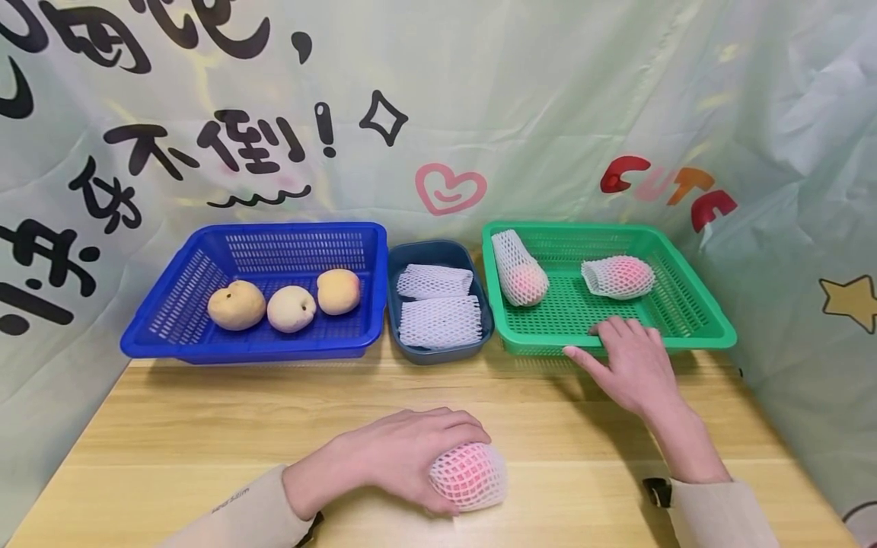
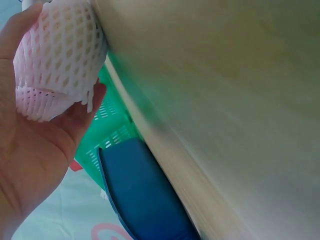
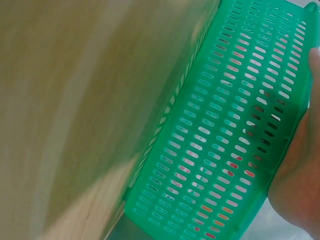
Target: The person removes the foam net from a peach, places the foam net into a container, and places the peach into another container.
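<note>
My left hand [image 1: 407, 457] grips a peach [image 1: 469, 476] in a white foam net sleeve, low over the near table. In the left wrist view the net [image 2: 60, 55] lies between thumb and fingers, its loose end toward the palm. My right hand [image 1: 633, 365] holds the front rim of the green basket [image 1: 699, 312], fingers over the rim and thumb outside. The right wrist view shows the basket's slotted outer wall [image 3: 215, 130] beside that hand. Inside the basket lie two netted peaches, one at the left [image 1: 524, 278] and one farther right [image 1: 620, 276].
A blue basket [image 1: 253, 352] at the back left holds three bare peaches [image 1: 291, 308]. Between the baskets, a dark blue tub [image 1: 438, 355] contains folded white foam nets [image 1: 441, 322]. A printed curtain [image 1: 548, 114] hangs close behind them and along the wooden table's [image 1: 274, 418] sides.
</note>
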{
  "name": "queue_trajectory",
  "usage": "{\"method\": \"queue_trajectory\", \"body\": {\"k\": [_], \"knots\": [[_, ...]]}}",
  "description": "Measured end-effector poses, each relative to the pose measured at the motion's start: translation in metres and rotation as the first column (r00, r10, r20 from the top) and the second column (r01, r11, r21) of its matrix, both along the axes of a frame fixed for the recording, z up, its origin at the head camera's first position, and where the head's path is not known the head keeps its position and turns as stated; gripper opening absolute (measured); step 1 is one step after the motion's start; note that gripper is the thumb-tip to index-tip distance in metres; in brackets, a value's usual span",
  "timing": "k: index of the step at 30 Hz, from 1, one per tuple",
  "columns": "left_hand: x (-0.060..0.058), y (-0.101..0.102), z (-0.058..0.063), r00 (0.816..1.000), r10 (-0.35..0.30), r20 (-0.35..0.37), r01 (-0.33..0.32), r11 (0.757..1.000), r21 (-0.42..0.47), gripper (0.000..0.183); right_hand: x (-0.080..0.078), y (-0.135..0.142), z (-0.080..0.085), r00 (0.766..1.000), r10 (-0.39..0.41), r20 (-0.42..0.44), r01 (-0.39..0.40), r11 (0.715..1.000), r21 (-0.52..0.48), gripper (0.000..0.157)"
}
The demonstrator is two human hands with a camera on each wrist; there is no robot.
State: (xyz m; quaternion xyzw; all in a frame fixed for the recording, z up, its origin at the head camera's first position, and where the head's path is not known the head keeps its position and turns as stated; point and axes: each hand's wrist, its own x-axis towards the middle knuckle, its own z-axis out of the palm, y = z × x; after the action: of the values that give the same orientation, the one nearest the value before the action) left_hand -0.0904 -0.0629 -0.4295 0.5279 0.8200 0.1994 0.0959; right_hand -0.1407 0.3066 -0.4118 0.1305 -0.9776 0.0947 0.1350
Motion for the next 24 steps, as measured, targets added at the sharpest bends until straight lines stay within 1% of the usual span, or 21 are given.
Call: {"method": "queue_trajectory", "body": {"k": [5, 10, 14, 19, 22, 24], "knots": [[0.001, 0.001, 0.000, 1.000, 0.001, 0.015, -0.001, 1.000, 0.016, 0.081, 0.000, 0.000, 0.000, 1.000, -0.001, -0.001, 0.001, 1.000, 0.001, 0.059], [0.002, 0.001, 0.001, 1.000, 0.006, -0.009, -0.006, 1.000, 0.021, 0.081, 0.000, 0.000, 0.000, 1.000, 0.000, -0.008, 0.000, 1.000, 0.000, 0.059], [0.002, -0.002, 0.004, 0.999, 0.029, -0.026, -0.029, 0.999, 0.016, 0.084, 0.001, 0.000, 0.000, 1.000, -0.001, -0.008, 0.001, 1.000, 0.002, 0.059], [-0.002, -0.005, 0.013, 0.998, 0.068, -0.020, -0.067, 0.997, 0.035, 0.088, 0.001, 0.000, -0.001, 1.000, -0.001, -0.013, 0.001, 1.000, 0.004, 0.058], [-0.006, -0.006, 0.021, 0.996, 0.083, -0.016, -0.081, 0.993, 0.089, 0.087, 0.000, 0.000, -0.001, 1.000, 0.000, -0.016, 0.000, 1.000, 0.003, 0.058], [-0.010, -0.007, 0.027, 0.996, 0.090, -0.026, -0.086, 0.987, 0.137, 0.087, 0.000, 0.000, -0.002, 1.000, 0.001, -0.017, -0.001, 1.000, 0.001, 0.058]]}}
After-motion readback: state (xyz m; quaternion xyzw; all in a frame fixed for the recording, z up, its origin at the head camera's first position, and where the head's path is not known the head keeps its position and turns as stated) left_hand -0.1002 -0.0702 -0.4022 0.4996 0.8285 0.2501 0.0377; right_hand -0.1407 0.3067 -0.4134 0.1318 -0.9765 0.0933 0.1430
